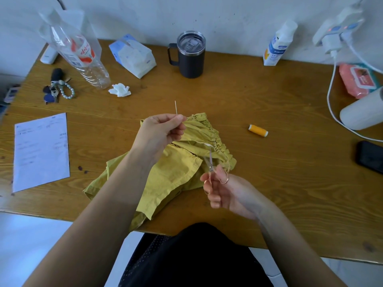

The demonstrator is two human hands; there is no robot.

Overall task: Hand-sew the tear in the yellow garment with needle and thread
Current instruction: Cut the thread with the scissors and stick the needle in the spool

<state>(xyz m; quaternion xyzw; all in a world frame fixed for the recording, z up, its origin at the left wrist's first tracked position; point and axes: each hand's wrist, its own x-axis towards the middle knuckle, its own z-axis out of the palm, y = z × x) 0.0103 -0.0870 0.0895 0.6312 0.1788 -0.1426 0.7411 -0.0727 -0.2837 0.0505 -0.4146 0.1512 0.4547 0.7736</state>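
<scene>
The yellow garment (178,168) lies crumpled on the wooden surface (269,183) right in front of the person, its gathered edge turned up towards the far side and its loose hem trailing over the near edge. The left hand (159,131) is closed in a pinch above the garment's far-left corner, gripping the needle (175,107) so that it points up and away; held high like this, it probably draws the thread taut off the cloth, though the thread itself is too fine to make out. The right hand (223,191) is closed around the loops of a small pair of scissors (211,168), just beside the garment's right edge, with the blades reaching in over the gathered part near a slit-like opening. By my reading, that suits snipping thread close to the fabric, so the stitching may be finished or nearly so. The orange thread spool (258,130) lies on its side to the right of the garment, well apart from both hands.
</scene>
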